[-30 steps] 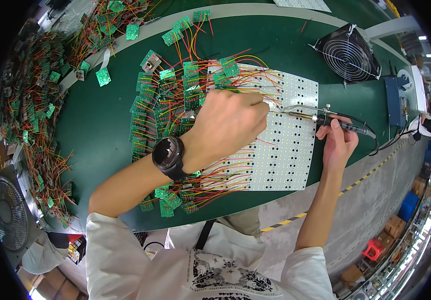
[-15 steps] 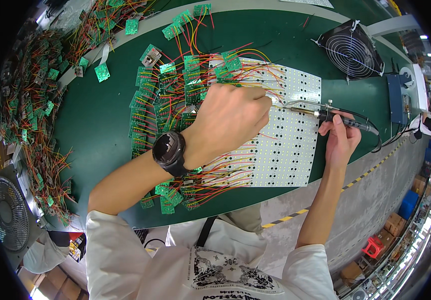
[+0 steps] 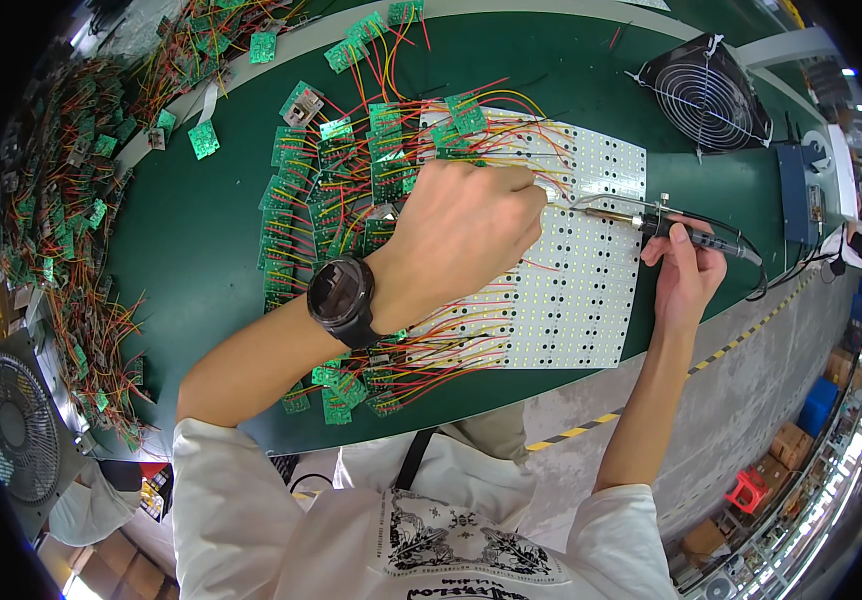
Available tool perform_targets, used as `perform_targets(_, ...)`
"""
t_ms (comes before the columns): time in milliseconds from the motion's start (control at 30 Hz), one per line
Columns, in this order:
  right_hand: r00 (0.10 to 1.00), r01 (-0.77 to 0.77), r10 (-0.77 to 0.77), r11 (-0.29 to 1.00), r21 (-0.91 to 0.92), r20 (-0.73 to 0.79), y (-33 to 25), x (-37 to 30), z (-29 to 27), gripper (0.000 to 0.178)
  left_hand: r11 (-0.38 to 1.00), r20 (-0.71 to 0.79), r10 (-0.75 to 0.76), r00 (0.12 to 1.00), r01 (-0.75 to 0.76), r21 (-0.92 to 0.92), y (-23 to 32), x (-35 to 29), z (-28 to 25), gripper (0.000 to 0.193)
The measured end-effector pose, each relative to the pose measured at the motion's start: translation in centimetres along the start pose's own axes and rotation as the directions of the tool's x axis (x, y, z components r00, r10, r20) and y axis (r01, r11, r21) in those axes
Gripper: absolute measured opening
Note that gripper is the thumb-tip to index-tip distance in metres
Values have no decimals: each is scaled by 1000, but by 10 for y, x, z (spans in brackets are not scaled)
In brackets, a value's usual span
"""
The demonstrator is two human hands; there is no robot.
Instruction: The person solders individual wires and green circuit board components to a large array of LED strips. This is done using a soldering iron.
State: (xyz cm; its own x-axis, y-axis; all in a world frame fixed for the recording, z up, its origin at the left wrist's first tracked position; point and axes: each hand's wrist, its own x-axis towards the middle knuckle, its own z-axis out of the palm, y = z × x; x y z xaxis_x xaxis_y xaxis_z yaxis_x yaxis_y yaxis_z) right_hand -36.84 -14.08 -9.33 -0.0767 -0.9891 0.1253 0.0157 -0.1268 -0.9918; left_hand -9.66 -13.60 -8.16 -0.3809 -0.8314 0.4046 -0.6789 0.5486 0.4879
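Observation:
A soldering iron (image 3: 691, 236) with a black handle lies in the grip of my right hand (image 3: 686, 265). Its metal tip points left, over the white LED panel (image 3: 576, 310), just right of my left fingertips. A thin metal tube is clamped alongside the iron. My left hand (image 3: 466, 225) is closed above the panel's left part, back of the hand up; what its fingers pinch is hidden. Around it, small green circuit boards (image 3: 276, 230) stand in columns, with red, yellow and black wires (image 3: 461, 325) running from them onto the panel.
A black fan with a wire guard (image 3: 706, 100) stands at the back right, near a blue box (image 3: 799, 195). Piles of wired circuit boards (image 3: 71, 180) lie along the left. Another fan (image 3: 21, 415) is at lower left. The green table (image 3: 201, 330) ends in front of my body.
The panel and boards appear shifted very slightly in view. The iron's tip and my right hand have moved a little to the right; my left hand stays closed in nearly the same place.

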Motion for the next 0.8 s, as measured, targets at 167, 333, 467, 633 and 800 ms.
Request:
perform_targets(167, 1000, -8, 8, 1000, -3, 3, 1, 0, -1, 21, 1000, 8, -5, 1000, 5, 9, 0, 0, 0, 3)
perform_targets(333, 1000, 3, -3, 1000, 29, -15, 0, 0, -1, 21, 1000, 4, -8, 1000, 8, -4, -2, -1, 1, 4)
perform_targets(467, 999, 5, -4, 999, 35, -39, 0, 0, -2, 21, 1000, 11, -16, 1000, 16, 3, -2, -1, 3, 4)
perform_targets(633, 998, -7, 10, 999, 54, -56, 1, 0, -3, 21, 999, 20, -26, 999, 26, 22, -1, -1, 3, 6)
perform_targets(800, 999, -5, 9, 998, 68, -54, 0, 0, -1, 21, 999, 35, 5, 999, -7, 49, 3, 1, -3, 7)
